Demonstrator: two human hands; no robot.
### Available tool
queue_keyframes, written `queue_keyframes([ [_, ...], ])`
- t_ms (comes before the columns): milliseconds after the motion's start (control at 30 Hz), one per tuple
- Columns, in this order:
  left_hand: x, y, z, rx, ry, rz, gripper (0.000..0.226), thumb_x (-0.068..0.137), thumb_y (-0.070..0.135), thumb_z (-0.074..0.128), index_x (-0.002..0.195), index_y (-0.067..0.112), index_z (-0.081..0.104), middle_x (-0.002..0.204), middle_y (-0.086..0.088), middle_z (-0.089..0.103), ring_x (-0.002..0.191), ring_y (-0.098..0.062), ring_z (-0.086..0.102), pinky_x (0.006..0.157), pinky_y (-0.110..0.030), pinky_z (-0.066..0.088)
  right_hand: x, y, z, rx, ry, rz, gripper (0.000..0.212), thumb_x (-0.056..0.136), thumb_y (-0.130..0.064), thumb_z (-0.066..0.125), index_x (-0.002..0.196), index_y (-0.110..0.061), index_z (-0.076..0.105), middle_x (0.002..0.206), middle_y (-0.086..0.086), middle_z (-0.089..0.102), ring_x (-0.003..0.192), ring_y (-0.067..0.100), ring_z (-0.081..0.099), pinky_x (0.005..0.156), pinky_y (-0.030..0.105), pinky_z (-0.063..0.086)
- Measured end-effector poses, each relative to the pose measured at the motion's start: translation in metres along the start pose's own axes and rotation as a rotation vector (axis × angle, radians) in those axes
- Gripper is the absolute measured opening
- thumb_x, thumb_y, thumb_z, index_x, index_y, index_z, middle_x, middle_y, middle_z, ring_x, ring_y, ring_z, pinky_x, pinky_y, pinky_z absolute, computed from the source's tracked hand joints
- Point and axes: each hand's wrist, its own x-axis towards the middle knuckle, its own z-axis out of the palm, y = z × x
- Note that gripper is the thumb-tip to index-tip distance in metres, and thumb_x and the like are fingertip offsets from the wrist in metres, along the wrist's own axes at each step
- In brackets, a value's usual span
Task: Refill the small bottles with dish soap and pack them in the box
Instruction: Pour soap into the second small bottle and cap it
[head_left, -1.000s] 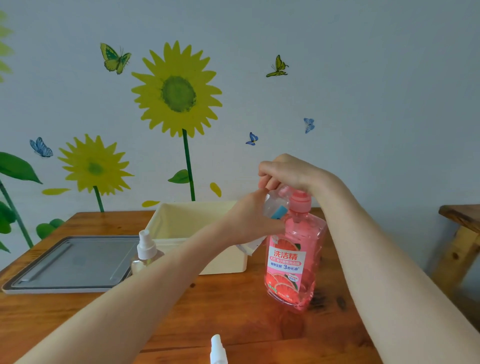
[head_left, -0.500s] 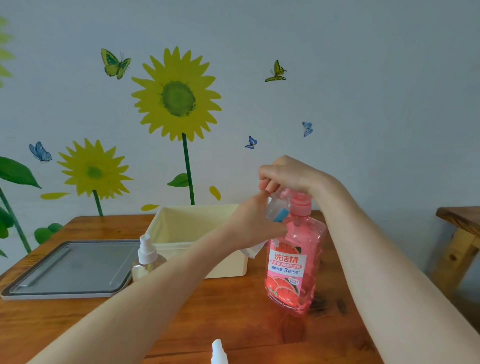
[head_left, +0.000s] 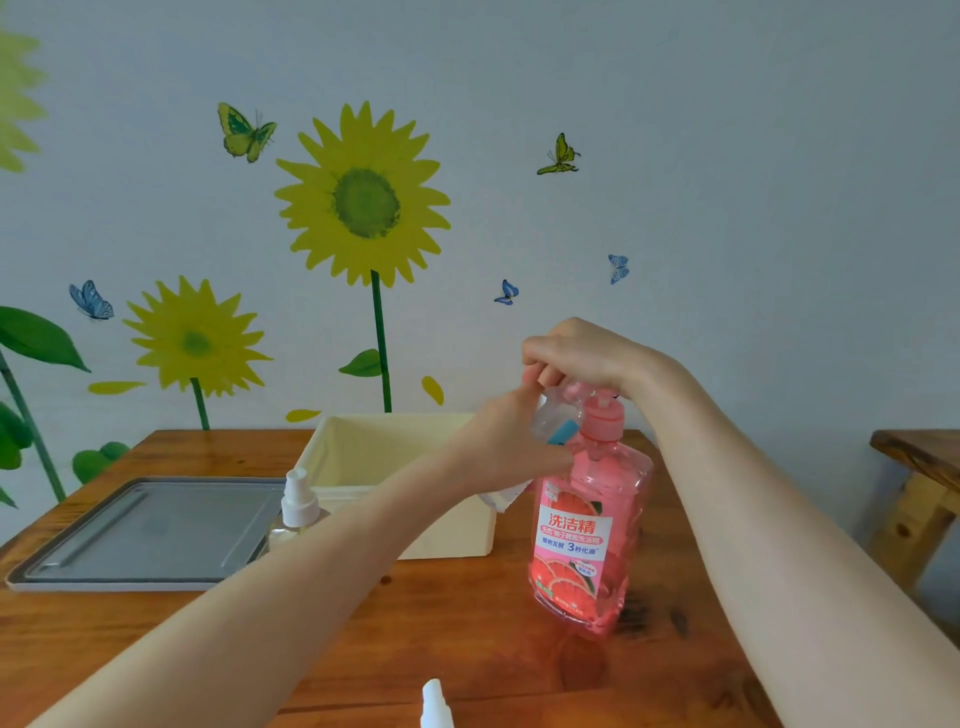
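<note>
My right hand presses the pump of the pink dish soap bottle, centre right of frame; my left hand grips a small clear bottle under the spout. If that mouth drifts, soap could miss, running onto the table.

Pink soap bottle, cream box

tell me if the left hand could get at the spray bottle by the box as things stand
Probably not yet: the left hand is holding a small clear bottle at the pink soap bottle's pump. The spray bottle stands unobstructed beside its forearm, so the path looks free once it lets go.
</note>
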Motion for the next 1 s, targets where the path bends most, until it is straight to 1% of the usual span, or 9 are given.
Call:
queue_keyframes([
  [167, -0.001, -0.008, 0.013, -0.054, 0.021, 0.001, 0.038, 0.073, 0.018, 0.067, 0.093, 0.031, 0.038, 0.07, 0.011, 0.053, 0.053, -0.003, 0.054, 0.042, -0.007, 0.041, 0.003, 0.008, 0.006, -0.01, 0.047, -0.021, 0.029, 0.079, -0.032, 0.051, 0.08, -0.008, 0.068, 0.082, 0.003, 0.07, 0.074, 0.019, 0.065, 0.072, 0.033, 0.048],
  [267, -0.004, -0.011, 0.018, -0.075, 0.035, -0.004, 0.04, 0.073, 0.019, 0.067, 0.1, 0.029, 0.039, 0.072, 0.012, 0.054, 0.057, -0.003, 0.056, 0.045, -0.008, 0.043, 0.003, 0.011, 0.011, -0.02, 0.053, -0.024, 0.031, 0.079, -0.031, 0.052, 0.086, -0.006, 0.068, 0.085, 0.005, 0.07, 0.08, 0.02, 0.066, 0.077, 0.033, 0.049],
  [433, 0.0, -0.002, 0.003, -0.01, 0.014, 0.012, 0.042, 0.073, 0.021, 0.067, 0.106, 0.025, 0.041, 0.072, 0.011, 0.051, 0.059, -0.005, 0.053, 0.042, -0.006, 0.039, 0.0, 0.0, 0.001, 0.0, 0.009, -0.012, 0.026, 0.082, -0.028, 0.051, 0.084, -0.008, 0.067, 0.079, 0.001, 0.067, 0.057, 0.009, 0.06, 0.05, 0.015, 0.043],
  [567, 0.002, -0.004, 0.006, -0.037, 0.041, 0.015, 0.039, 0.073, 0.02, 0.068, 0.099, 0.029, 0.04, 0.071, 0.014, 0.051, 0.056, -0.004, 0.053, 0.039, -0.004, 0.037, 0.004, 0.006, 0.0, 0.059, 0.058, -0.042, 0.029, 0.078, -0.032, 0.051, 0.081, -0.009, 0.069, 0.087, 0.003, 0.073, 0.079, 0.019, 0.068, 0.074, 0.032, 0.051],
  [667, -0.001, -0.011, 0.016, -0.063, 0.052, 0.001, 0.041, 0.072, 0.02, 0.068, 0.1, 0.029, 0.039, 0.072, 0.011, 0.054, 0.057, -0.005, 0.055, 0.046, -0.013, 0.045, 0.005, 0.013, 0.008, 0.066, 0.081, -0.057, 0.028, 0.078, -0.031, 0.051, 0.08, -0.009, 0.069, 0.085, 0.005, 0.072, 0.076, 0.017, 0.067, 0.064, 0.027, 0.047],
  [733, -0.003, -0.011, 0.017, -0.06, 0.049, -0.014, 0.041, 0.072, 0.02, 0.067, 0.101, 0.028, 0.04, 0.074, 0.01, 0.054, 0.062, -0.006, 0.056, 0.054, -0.02, 0.05, 0.004, 0.013, 0.011, 0.052, 0.078, -0.053, 0.029, 0.077, -0.031, 0.052, 0.082, -0.007, 0.069, 0.085, 0.006, 0.072, 0.076, 0.019, 0.067, 0.065, 0.028, 0.048],
  [800, -0.003, -0.009, 0.014, -0.051, 0.036, -0.012, 0.041, 0.073, 0.019, 0.067, 0.102, 0.028, 0.039, 0.074, 0.01, 0.054, 0.061, -0.006, 0.056, 0.052, -0.018, 0.049, 0.003, 0.008, 0.01, 0.009, 0.049, -0.036, 0.029, 0.079, -0.03, 0.053, 0.084, -0.006, 0.068, 0.085, 0.007, 0.071, 0.069, 0.018, 0.064, 0.067, 0.028, 0.049],
  [900, -0.001, -0.003, 0.004, -0.049, 0.016, 0.004, 0.041, 0.074, 0.02, 0.067, 0.101, 0.029, 0.038, 0.073, 0.012, 0.052, 0.058, -0.005, 0.054, 0.041, -0.007, 0.04, 0.003, 0.001, 0.004, -0.025, 0.033, -0.037, 0.027, 0.081, -0.029, 0.053, 0.084, -0.006, 0.067, 0.08, 0.004, 0.068, 0.059, 0.013, 0.057, 0.057, 0.023, 0.042],
  [1000, 0.0, -0.003, 0.005, -0.054, 0.05, 0.013, 0.04, 0.074, 0.021, 0.067, 0.1, 0.03, 0.038, 0.07, 0.014, 0.051, 0.055, -0.005, 0.054, 0.038, -0.005, 0.036, 0.004, 0.002, 0.001, 0.017, 0.065, -0.063, 0.028, 0.079, -0.031, 0.053, 0.084, -0.008, 0.068, 0.082, 0.003, 0.071, 0.071, 0.017, 0.065, 0.064, 0.026, 0.048],
])
